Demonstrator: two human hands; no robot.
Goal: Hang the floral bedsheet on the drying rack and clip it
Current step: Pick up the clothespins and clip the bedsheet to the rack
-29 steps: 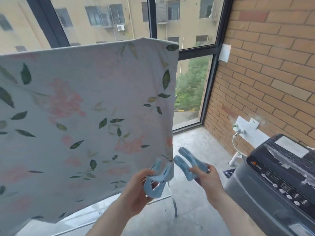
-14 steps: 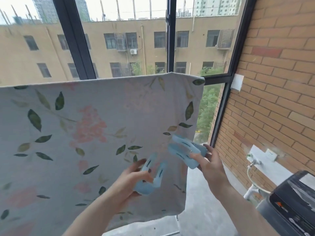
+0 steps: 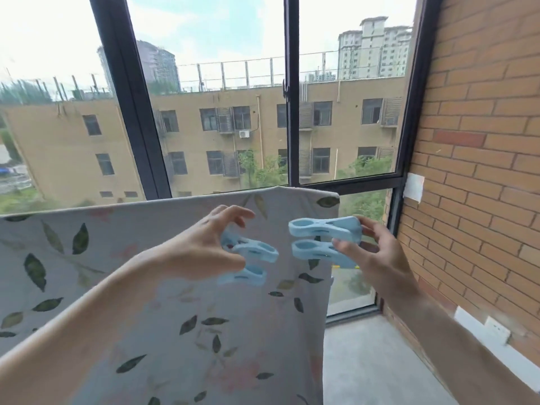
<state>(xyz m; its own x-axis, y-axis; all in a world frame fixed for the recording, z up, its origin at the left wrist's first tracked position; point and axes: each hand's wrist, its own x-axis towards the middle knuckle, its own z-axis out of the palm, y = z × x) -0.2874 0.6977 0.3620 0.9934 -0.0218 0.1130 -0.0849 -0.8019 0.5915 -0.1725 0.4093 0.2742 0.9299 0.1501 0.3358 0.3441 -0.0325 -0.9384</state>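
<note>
From the head camera, the floral bedsheet (image 3: pixel 163 302) is already draped over the top rail of the drying rack (the rail itself is hidden under the fold, so I judge it only from the straight upper edge running from nine o'clock up to about one o'clock). It hangs flat in front of me, its right corner just below the window frame (image 3: pixel 292 118).

My left hand (image 3: pixel 201 252) curls around a blue clothes peg (image 3: pixel 254 252), thumb underneath and fingers arched over it, with the prongs pointing toward three o'clock. My right hand (image 3: pixel 377 258) pinches a second blue peg (image 3: pixel 324 229) by its handle end, prongs pointing toward nine o'clock. I cannot tell whether I am squeezing either peg open.

I hold both at chest height just under the sheet's top edge because that fold is where they must bite; nothing is clipped yet.

At three o'clock stands the brick wall (image 3: pixel 482 141), well apart from the sheet.
</note>
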